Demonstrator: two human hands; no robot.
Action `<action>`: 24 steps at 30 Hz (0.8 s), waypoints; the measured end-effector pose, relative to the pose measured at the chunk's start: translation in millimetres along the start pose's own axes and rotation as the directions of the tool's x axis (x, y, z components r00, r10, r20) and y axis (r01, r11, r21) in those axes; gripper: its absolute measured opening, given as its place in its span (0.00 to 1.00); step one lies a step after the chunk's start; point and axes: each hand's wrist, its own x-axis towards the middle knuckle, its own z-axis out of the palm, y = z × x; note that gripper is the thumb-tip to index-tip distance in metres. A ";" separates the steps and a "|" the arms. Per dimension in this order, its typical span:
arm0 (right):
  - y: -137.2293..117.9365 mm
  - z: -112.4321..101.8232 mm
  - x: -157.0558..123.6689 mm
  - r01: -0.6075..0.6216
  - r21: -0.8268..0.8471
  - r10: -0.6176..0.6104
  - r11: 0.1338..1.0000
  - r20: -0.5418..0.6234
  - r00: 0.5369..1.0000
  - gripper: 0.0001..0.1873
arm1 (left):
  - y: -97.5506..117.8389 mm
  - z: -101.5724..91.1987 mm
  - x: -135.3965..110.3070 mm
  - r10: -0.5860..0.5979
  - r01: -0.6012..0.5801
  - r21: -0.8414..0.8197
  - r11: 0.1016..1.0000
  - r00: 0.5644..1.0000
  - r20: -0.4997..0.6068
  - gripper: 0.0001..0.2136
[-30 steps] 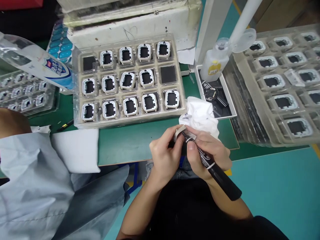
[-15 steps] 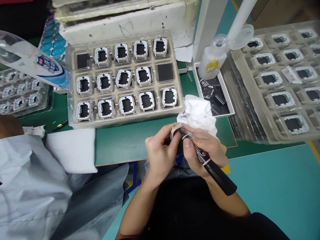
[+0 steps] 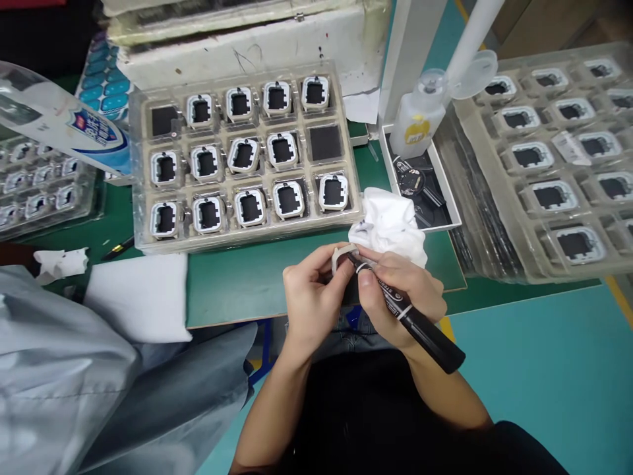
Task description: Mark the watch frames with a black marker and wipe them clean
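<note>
Head view: pale frame pinched at the marker's tip, over the tabletop's front edge

The fingers of the left hand [image 3: 309,303] are clamped, thumb against fingers, on a small pale frame [image 3: 345,251]. That grip probably steadies the piece while leaving its near side exposed. The fingers of the right hand [image 3: 405,300] are closed around a black marker [image 3: 420,333], held pen-fashion low on the barrel, likely for fine control. Its tip points into the frame; whether it touches is too small to tell.

Both hands meet just over the front edge of the tabletop [image 3: 232,290], toward its right front corner, presumably for a close look at the piece. Just beyond them, by that corner, a crumpled white cloth [image 3: 388,227] lies within easy reach, with dark specks on it.

Farther in, the clear-lined tray [image 3: 227,244] lies with its long side roughly along the front edge. Its pockets seat thirteen similar frames [image 3: 291,214] apart from one another, probably to prevent rubbing; two pockets show only dark bottoms. Near the tabletop's right edge, a white box [image 3: 445,227] gathers dark parts, and a bottle [image 3: 415,128] stands at its far end. Past that edge is another stack of trays [image 3: 519,267]. At the left, a white pad [image 3: 143,297] overhangs the front edge, beside another person's sleeve [image 3: 59,369].
</note>
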 end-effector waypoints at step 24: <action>5.2 -15.7 -14.9 0.017 0.192 -0.017 0.981 0.001 1.000 0.22 | 9.5 -9.4 10.5 -0.221 0.260 -0.330 0.908 0.964 0.151 0.12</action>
